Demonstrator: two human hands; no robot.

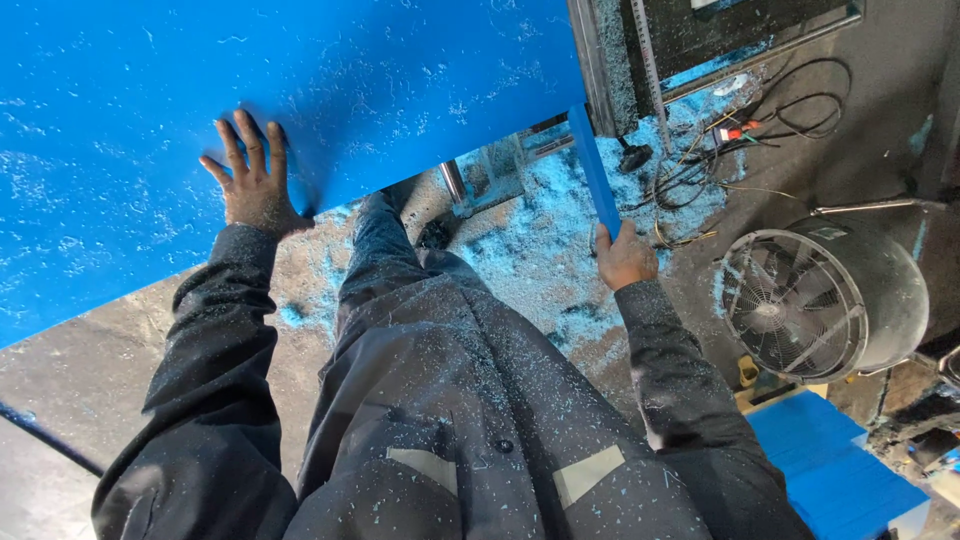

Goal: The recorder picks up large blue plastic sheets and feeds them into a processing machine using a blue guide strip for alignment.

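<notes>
A large blue sheet (300,80) fills the upper left of the head view, dusted with pale shavings. My left hand (250,180) lies flat on it near its lower edge, fingers spread. My right hand (624,258) grips the near end of a narrow blue strip (592,165) that runs up to the sheet's right edge, beside a metal rail (590,60). Both my sleeves and jacket are dark and speckled with blue chips.
Blue shavings (540,250) cover the floor below the sheet. A round metal fan (800,300) stands at the right. Tangled cables (760,130) lie beyond it. Blue slabs (830,460) are stacked at the lower right.
</notes>
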